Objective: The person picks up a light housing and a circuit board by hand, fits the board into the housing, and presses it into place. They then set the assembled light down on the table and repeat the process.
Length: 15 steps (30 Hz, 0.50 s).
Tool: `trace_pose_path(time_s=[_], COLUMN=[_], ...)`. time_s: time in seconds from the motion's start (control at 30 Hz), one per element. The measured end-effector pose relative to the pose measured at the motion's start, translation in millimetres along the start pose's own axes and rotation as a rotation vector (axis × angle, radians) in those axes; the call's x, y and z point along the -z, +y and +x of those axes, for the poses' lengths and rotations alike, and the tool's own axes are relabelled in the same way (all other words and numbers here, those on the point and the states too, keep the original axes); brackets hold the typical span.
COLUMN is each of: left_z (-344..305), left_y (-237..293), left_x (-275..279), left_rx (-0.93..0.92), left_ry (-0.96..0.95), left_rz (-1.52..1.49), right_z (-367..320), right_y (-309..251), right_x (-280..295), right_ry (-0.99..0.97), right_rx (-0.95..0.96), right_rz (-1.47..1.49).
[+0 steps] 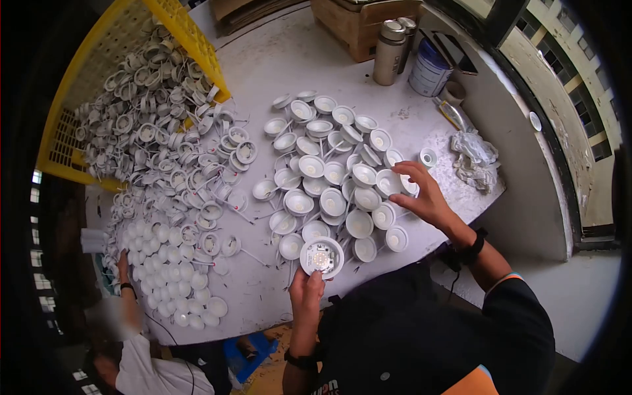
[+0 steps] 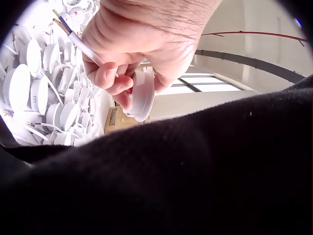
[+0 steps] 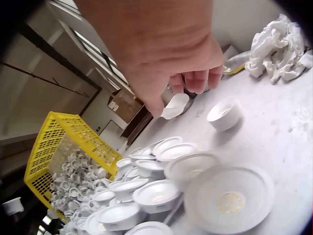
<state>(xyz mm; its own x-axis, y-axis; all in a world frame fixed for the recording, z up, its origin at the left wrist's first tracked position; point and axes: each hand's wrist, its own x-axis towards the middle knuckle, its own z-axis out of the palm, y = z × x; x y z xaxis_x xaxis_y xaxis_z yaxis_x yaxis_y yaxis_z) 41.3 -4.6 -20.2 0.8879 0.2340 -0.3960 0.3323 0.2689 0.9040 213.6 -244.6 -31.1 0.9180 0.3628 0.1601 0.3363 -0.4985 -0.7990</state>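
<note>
My left hand (image 1: 307, 296) holds up a white LED downlight (image 1: 322, 257), its round circuit board facing the head camera and the thumb on its rim. In the left wrist view, its white cable (image 2: 87, 49) runs past the curled fingers and ends in bare blue and brown wires. Over the right edge of the pile, my right hand (image 1: 426, 197) has its thumb and fingers bent around a thin white cup-shaped piece (image 3: 175, 106), which the fingers partly hide. Below that hand lie several white downlights (image 3: 230, 198), and a small white cup (image 3: 225, 113) stands apart.
Unfinished lamp housings (image 1: 148, 131) spill from a tipped yellow crate (image 1: 62, 141). White domed pieces (image 1: 168, 263) lie in rows near another person's arm (image 1: 125, 276). Toward the back are a flask (image 1: 390, 56), a blue-white tub (image 1: 429, 69) and crumpled plastic (image 1: 475, 158).
</note>
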Motion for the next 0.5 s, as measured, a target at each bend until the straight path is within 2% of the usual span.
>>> trace_pose_path(time_s=[0.07,0.13,0.23,0.47,0.5], left_z=[-2,-4,-13,-25,-25], left_y=[-1,-4,-6,-5,-7], left_x=[0,1,3,6,12], left_rx=[-0.046,-0.099,-0.171,-0.182,-0.171], left_ry=[-0.037,-0.028,-0.043,-0.029,-0.085], left_rz=[0.040,0.016,0.016,0.054,0.046], right_z=[-9,-16,-20,-32,-33], right_y=[-58,-89,-110,-114,-115], right_x=[-9,-18,-34,-50,-51], right_ry=[-0.193,-0.306,-0.386,-0.397,-0.397], right_rx=[0.206,0.349,0.435,0.424,0.424], right_rz=[0.011,0.057,-0.022,0.125,0.124])
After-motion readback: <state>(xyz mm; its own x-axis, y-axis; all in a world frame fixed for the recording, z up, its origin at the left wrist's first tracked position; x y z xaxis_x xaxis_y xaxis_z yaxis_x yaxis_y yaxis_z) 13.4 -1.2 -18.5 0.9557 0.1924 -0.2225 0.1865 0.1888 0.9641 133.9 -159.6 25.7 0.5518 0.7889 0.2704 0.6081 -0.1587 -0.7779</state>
